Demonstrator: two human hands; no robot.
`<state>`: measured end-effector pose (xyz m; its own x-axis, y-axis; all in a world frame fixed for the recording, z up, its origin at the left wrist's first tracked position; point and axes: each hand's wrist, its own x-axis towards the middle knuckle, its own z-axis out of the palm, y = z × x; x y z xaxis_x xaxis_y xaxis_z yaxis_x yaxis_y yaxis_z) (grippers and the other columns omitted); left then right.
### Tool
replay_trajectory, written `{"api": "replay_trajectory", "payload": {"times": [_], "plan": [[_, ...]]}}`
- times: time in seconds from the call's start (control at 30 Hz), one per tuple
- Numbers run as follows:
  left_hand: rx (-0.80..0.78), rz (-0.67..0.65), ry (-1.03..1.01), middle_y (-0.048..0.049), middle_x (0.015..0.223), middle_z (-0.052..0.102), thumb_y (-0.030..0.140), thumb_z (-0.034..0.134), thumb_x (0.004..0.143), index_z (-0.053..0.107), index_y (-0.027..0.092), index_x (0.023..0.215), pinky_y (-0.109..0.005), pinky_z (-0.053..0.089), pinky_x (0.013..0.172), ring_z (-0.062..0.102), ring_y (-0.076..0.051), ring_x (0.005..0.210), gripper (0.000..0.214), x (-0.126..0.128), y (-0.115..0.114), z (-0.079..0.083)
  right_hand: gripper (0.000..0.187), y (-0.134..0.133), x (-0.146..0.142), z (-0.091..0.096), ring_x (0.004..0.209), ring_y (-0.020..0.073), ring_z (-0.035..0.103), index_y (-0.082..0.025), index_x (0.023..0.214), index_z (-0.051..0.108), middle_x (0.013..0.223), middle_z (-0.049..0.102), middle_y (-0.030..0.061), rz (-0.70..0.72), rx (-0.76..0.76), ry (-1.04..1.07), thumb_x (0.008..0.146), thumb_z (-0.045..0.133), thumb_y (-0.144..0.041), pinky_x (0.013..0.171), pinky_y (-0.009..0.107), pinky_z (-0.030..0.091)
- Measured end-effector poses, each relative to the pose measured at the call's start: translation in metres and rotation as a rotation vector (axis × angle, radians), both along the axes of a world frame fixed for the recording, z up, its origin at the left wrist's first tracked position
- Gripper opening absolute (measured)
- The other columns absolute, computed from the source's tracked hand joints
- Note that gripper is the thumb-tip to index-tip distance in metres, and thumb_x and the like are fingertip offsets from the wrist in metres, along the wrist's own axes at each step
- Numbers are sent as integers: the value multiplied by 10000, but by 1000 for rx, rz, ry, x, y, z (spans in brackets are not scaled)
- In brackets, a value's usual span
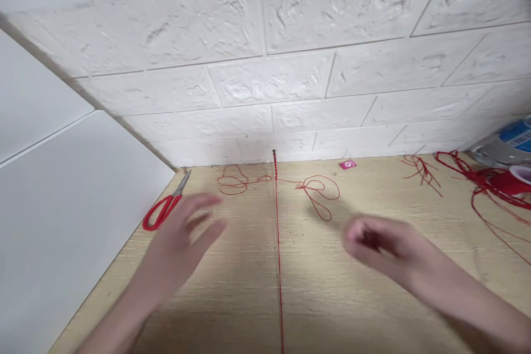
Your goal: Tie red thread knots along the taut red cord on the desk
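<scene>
A red cord (279,254) runs taut down the middle from a small dark fixing (274,151) at the foot of the wall. Its upper part is a short knotted red braid (275,167). Thin red thread spreads sideways from it, with one looped bundle (233,183) on the left and another (319,191) on the right. My left hand (182,238), blurred, hovers left of the cord with fingers apart, near red-handled scissors (166,207). My right hand (377,243) is right of the loops, fingers curled to the thumb; whether anything is inside cannot be made out.
A white brick-patterned wall (290,83) stands behind the wooden tabletop (232,298), and a white panel (83,204) at left. A pink packet (347,164) lies by the wall. At right are red thread scraps (423,171), a red thread spool (510,182) with tangled cords, and a clear wrapped roll (498,146).
</scene>
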<state>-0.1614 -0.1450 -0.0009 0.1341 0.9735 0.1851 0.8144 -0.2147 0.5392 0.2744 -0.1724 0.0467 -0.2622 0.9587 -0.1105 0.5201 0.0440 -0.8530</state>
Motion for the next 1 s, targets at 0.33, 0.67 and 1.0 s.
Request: {"api": "replay_trajectory", "payload": {"times": [0.33, 0.67, 1.0], "plan": [[227, -49, 91, -164, 1348, 493, 387, 605, 905, 597, 171, 1298, -474, 441, 1092, 516, -304, 1271, 449, 142, 125, -9, 55, 127, -28, -52, 711, 182, 498, -196, 789, 543, 717, 572, 14, -205, 481, -256, 747, 567, -170, 645, 292, 335], [216, -93, 143, -97, 988, 604, 274, 587, 913, 659, 167, 945, -462, 474, 945, 576, -272, 996, 132, 144, 124, -9, 114, 128, -27, -59, 754, 193, 534, -204, 724, 545, 741, 603, 14, -30, 546, -295, 782, 581, -112, 726, 332, 360], [98, -62, -228, -88, 1038, 637, 307, 477, 982, 543, 183, 958, -372, 462, 850, 594, -215, 932, 142, 143, 124, -5, 19, 127, -27, -61, 640, 155, 515, -208, 920, 571, 757, 605, 5, -70, 401, 9, 903, 568, -216, 624, 305, 392]]}}
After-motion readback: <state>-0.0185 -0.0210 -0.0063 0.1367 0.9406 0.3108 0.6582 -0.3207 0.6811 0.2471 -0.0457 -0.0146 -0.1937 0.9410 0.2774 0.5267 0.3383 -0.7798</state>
